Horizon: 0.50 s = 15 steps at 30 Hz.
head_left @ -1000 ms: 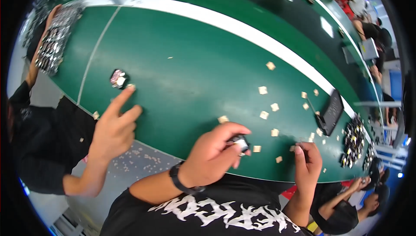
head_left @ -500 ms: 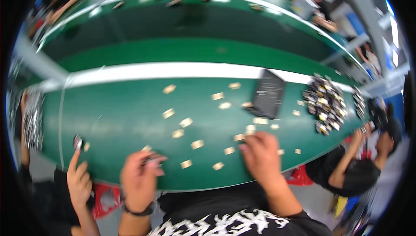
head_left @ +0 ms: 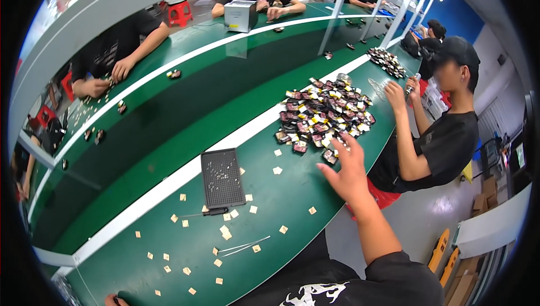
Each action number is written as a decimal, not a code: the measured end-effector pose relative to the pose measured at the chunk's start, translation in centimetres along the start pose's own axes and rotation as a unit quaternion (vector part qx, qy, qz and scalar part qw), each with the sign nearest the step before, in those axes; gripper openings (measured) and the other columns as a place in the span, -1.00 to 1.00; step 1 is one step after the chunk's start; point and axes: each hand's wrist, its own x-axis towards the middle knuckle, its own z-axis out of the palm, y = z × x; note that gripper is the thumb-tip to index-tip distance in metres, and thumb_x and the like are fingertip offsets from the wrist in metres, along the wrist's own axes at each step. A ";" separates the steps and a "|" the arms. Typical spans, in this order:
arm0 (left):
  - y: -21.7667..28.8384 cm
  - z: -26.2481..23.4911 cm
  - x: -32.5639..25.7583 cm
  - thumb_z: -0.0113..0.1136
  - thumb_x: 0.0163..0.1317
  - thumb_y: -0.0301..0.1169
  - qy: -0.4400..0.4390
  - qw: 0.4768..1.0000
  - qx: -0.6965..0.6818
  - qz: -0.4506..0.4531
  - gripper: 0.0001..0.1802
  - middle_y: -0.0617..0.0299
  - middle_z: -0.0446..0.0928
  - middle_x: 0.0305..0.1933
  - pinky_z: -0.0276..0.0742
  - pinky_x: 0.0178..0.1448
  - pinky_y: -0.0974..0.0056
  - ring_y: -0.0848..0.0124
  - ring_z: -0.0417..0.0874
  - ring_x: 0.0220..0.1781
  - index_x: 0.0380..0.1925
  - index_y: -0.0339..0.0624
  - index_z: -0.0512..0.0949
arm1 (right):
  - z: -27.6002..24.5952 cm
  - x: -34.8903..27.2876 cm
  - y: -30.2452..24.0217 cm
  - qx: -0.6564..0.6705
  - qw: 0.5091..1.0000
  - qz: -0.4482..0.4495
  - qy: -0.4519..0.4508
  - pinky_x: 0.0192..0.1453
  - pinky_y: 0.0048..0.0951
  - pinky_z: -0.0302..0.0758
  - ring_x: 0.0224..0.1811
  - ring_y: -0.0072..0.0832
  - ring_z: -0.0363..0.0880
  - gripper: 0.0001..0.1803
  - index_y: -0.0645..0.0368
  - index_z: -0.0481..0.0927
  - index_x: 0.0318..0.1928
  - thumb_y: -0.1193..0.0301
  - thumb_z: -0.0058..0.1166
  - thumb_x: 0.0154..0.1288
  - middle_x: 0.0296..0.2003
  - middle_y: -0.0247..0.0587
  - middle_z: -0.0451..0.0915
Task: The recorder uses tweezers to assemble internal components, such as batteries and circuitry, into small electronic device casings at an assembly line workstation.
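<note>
The right hand point(head_left: 347, 166) reaches out over the green table point(head_left: 169, 137) with its fingers spread open and holding nothing, its fingertips at the near edge of one large heap of small dark parts point(head_left: 325, 114), each with maroon, yellow and white patches; the heap holds too many pieces to count. Of the left hand point(head_left: 112, 300) only a sliver shows at the bottom edge, and whether its fingers are open or closed cannot be told. One black rectangular tray point(head_left: 221, 177) with rows of tiny holes lies flat to the left of the heap, well apart from the right hand, with one slim black-handled tool point(head_left: 209, 212) just below its lower edge. Roughly two dozen small tan squares point(head_left: 225, 230) are scattered over the near strip of table, and one pair of thin metal tweezers point(head_left: 243, 246) lies among them. A white stripe point(head_left: 169, 179) runs along the table, dividing it. A second, smaller heap of dark parts point(head_left: 387, 62) sits farther along, beside a seated person in black point(head_left: 444, 137) just right of the reaching hand. Across the table one grey box point(head_left: 240, 15) stands in front of another person, and a third person point(head_left: 121, 47) leans in at the far left.
</note>
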 end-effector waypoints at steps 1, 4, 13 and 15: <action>0.1 0.0 0.6 0.16 0.33 -0.27 0.002 0.999 0.033 0.007 -0.62 -0.33 0.58 -0.10 0.45 0.17 -0.16 -0.24 0.54 -0.02 -0.07 -0.43 0.62 | -0.4 0.2 0.9 -0.008 1.000 0.030 -0.004 0.45 0.05 0.37 0.41 0.19 0.30 -0.19 0.10 0.47 0.35 0.24 0.55 0.11 0.39 0.26 0.29; 3.0 -0.3 1.3 0.18 0.32 -0.24 0.040 0.991 0.116 0.058 -0.60 -0.31 0.57 -0.10 0.44 0.18 -0.17 -0.22 0.54 0.00 -0.08 -0.41 0.63 | -1.6 0.6 2.6 0.001 0.995 0.093 -0.018 0.50 0.07 0.34 0.48 0.21 0.22 0.00 0.11 0.36 0.44 0.22 0.61 0.01 0.46 0.26 0.20; 29.5 -1.9 3.3 0.23 0.39 -0.31 -0.088 0.908 -0.244 0.329 -0.48 -0.14 0.58 0.17 0.54 0.30 -0.02 -0.12 0.54 0.28 0.29 -0.30 0.54 | -0.3 0.9 5.4 0.043 0.995 0.035 -0.087 0.57 0.19 0.19 0.59 0.28 0.00 0.18 -0.14 0.29 0.52 0.00 0.65 -0.14 0.55 0.22 0.00; 35.5 0.2 4.4 0.55 -0.09 -0.33 -0.269 0.807 -0.290 0.439 0.12 -0.11 0.17 0.62 0.23 0.58 -0.02 -0.03 0.23 0.62 0.53 -0.28 0.22 | -0.4 0.8 6.3 0.027 0.995 0.027 -0.090 0.58 0.27 0.14 0.61 0.31 -0.07 0.17 -0.20 0.28 0.54 -0.07 0.61 -0.09 0.55 0.21 -0.01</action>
